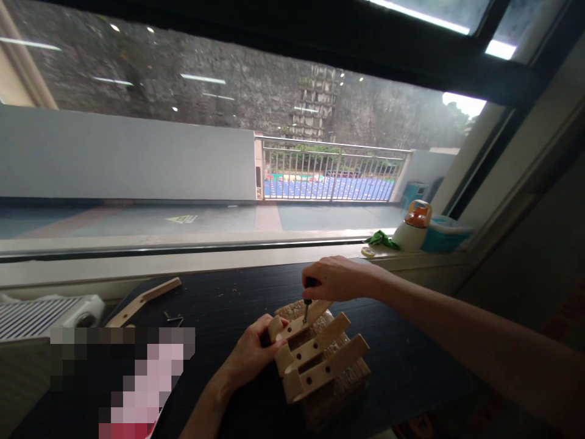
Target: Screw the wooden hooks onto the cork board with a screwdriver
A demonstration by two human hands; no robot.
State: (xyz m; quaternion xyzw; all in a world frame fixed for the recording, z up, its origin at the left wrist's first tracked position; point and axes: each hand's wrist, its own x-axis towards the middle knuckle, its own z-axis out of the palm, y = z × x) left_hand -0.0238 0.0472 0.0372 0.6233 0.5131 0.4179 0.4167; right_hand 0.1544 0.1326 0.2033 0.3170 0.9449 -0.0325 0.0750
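My right hand (pixel 336 278) is closed around the black handle of a screwdriver (pixel 308 308). The shaft points down, and its tip meets a hole in the farthest slat of a light wooden piece (pixel 320 356). That piece has several slats with dark holes, joined at a thicker left end. Beneath it lies a rough brown block (pixel 351 381) that looks wrapped in clear film. My left hand (pixel 253 344) grips the wooden piece at its far left corner, thumb on top and fingers partly hidden behind it.
On the dark table (pixel 219 305), a separate wooden strip (pixel 146 302) lies at the far left, near small metal bits (pixel 173 318). A white bottle (pixel 410 235), a green cloth (pixel 381 239) and a teal box (pixel 445 235) stand on the window sill. A blurred patch covers the lower left.
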